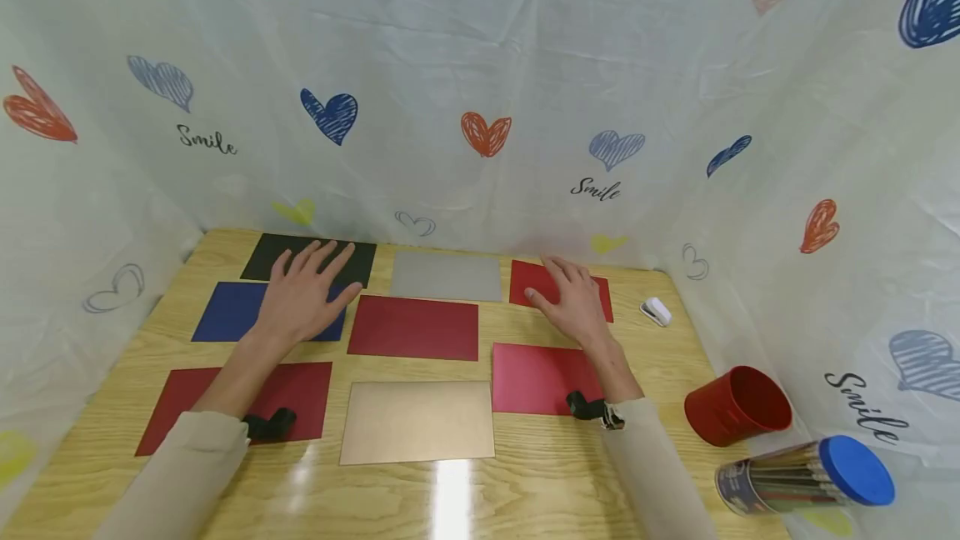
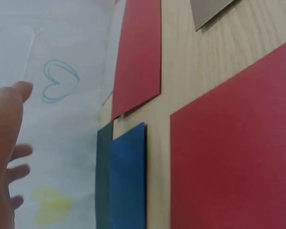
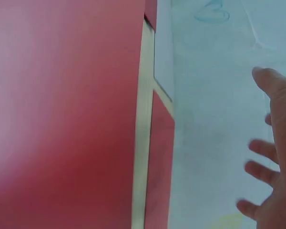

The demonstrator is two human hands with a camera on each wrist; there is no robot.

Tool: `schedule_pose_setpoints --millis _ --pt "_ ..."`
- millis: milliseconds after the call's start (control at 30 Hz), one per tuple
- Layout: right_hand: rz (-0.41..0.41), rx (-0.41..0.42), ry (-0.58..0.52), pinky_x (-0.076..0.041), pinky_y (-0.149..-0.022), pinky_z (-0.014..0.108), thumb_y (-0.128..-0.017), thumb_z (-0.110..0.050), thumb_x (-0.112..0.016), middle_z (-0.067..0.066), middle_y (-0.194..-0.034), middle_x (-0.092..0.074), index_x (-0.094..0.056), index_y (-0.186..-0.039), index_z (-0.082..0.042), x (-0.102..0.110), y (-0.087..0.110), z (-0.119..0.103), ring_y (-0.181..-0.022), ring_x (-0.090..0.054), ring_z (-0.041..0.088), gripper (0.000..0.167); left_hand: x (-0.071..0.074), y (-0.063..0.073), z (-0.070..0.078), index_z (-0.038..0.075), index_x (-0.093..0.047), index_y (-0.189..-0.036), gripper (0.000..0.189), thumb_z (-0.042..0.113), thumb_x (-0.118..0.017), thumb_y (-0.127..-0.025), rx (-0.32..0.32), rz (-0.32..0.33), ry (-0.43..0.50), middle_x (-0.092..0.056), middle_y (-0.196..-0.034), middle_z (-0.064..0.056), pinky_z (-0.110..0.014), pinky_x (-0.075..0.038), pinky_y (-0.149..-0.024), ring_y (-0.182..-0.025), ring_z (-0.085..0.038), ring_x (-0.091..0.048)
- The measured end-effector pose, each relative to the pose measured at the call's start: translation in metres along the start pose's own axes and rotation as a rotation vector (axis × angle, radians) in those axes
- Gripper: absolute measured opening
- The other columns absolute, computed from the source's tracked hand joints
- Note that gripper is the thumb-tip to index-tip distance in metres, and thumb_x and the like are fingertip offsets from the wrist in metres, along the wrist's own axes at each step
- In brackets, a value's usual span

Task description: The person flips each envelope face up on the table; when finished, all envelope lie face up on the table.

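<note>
My left hand (image 1: 298, 297), fingers spread, hovers above a blue card (image 1: 225, 311) and the black card (image 1: 262, 255) behind it. Over the red card (image 1: 523, 283) at the back right is my right hand (image 1: 576, 300), its fingers spread and holding nothing. Both wrist views show the hands raised off the cards. Between the hands lie a grey card (image 1: 446, 275) and a dark red card (image 1: 412, 328). Nearer the front are a gold card (image 1: 417, 423), a pinkish-red card (image 1: 528, 377) under the right wrist, and another dark red card (image 1: 307, 394) partly hidden by the left forearm.
On the right of the wooden table (image 1: 525, 482) are a small white stapler-like item (image 1: 657, 312), a red cup (image 1: 712, 415) tipped in view, and a clear tub of pencils (image 1: 787, 477) with a blue lid. A white curtain (image 1: 412, 165) with printed hearts surrounds the table.
</note>
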State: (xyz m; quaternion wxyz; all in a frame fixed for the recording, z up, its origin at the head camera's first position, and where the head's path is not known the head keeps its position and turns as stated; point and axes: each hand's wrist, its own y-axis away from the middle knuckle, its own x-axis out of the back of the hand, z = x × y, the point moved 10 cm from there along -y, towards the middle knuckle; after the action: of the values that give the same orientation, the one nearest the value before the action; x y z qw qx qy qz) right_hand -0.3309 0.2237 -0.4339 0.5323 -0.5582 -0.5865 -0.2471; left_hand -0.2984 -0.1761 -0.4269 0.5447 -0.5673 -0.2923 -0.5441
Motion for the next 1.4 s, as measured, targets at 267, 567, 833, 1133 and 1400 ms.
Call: schedule_pose_setpoints --millis 267,567,833,1133,1400 --pt "-0.247 0.042 -0.242 -0.030 -0.107 0.069 -0.094 -0.043 -0.070 0.005 -0.141 -0.055 -0.052 -0.148 -0.019 -0.043 0.015 -0.032 -0.127 -0.050 0.030 0.061 -0.019 0.020 0.003 0.015 -0.047 -0.151 0.061 0.034 -0.067 -0.096 -0.092 -0.077 0.080 -0.055 -0.141 -0.018 -0.066 -0.029 -0.107 -0.134 -0.040 -0.044" --pt "-0.344 0.103 -0.191 -0.033 -0.113 0.054 -0.093 -0.042 -0.072 0.001 -0.132 -0.063 -0.061 -0.140 -0.020 -0.081 0.025 -0.056 -0.127 -0.053 0.024 0.054 -0.037 0.031 0.006 0.010 -0.056 -0.144 0.054 0.029 -0.069 -0.095 -0.088 -0.171 0.107 -0.063 -0.130 -0.022 -0.065 -0.034 -0.103 -0.125 -0.041 -0.051" --pt "-0.380 0.119 -0.149 -0.034 -0.110 0.061 -0.092 -0.044 -0.072 -0.001 -0.133 -0.064 -0.061 -0.141 -0.023 -0.095 0.027 -0.067 -0.132 -0.050 0.025 0.054 -0.049 0.037 0.009 0.010 -0.059 -0.141 0.051 0.028 -0.070 -0.095 -0.090 -0.191 0.120 -0.063 -0.129 -0.021 -0.065 -0.036 -0.101 -0.123 -0.041 -0.054" --pt "-0.391 0.147 -0.145 -0.036 -0.107 0.061 -0.094 -0.043 -0.070 0.000 -0.135 -0.062 -0.060 -0.141 -0.023 -0.098 0.032 -0.073 -0.132 -0.050 0.026 0.052 -0.051 0.041 0.009 0.010 -0.062 -0.139 0.047 0.023 -0.070 -0.094 -0.093 -0.176 0.129 -0.065 -0.129 -0.020 -0.064 -0.038 -0.099 -0.122 -0.040 -0.054" --pt "-0.370 0.146 -0.167 -0.038 -0.107 0.057 -0.095 -0.035 -0.070 0.001 -0.135 -0.063 -0.060 -0.141 -0.019 -0.093 0.035 -0.071 -0.128 -0.052 0.025 0.050 -0.055 0.036 0.013 0.011 -0.062 -0.138 0.046 0.020 -0.070 -0.095 -0.111 -0.170 0.121 -0.065 -0.130 -0.018 -0.063 -0.037 -0.100 -0.122 -0.038 -0.054"
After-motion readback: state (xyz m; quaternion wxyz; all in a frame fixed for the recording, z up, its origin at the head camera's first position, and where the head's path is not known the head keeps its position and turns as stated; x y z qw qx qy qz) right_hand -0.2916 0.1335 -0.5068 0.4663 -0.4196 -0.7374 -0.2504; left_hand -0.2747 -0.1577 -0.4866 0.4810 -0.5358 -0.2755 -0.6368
